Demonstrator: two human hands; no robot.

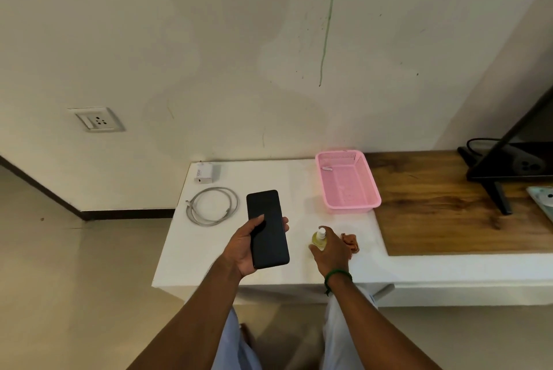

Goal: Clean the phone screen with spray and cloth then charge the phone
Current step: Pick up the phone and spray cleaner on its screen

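A dark smartphone [267,229] is held in the left hand [250,250] just below the centre of the frame, above the white tabletop [203,253]. Its black screen is turned upward. The thumb is laid across the lower left part of the screen, and fingertips are seen curled round the right edge, so the phone is clamped in the palm.

To the right of it, a small spray bottle [319,240] with yellowish liquid and a white nozzle is gripped by the right hand [332,250], whose fingers are wrapped round the bottle's body. Whether the bottle's base touches the tabletop cannot be told. A green band [338,274] is worn on that wrist.

A crumpled brown cloth [352,242] lies on the tabletop just right of the right hand, partly hidden by it.

A coiled grey charging cable [213,205] is laid on the tabletop left of the phone, and a white charger adapter [205,173] is placed beyond it at the far left corner. A pink plastic basket [363,205] is set right of centre, beside a wooden panel [449,214]. A wall socket [97,119] is mounted at the left of the frame. A black screen on a stand [508,169] is seen at the right edge.
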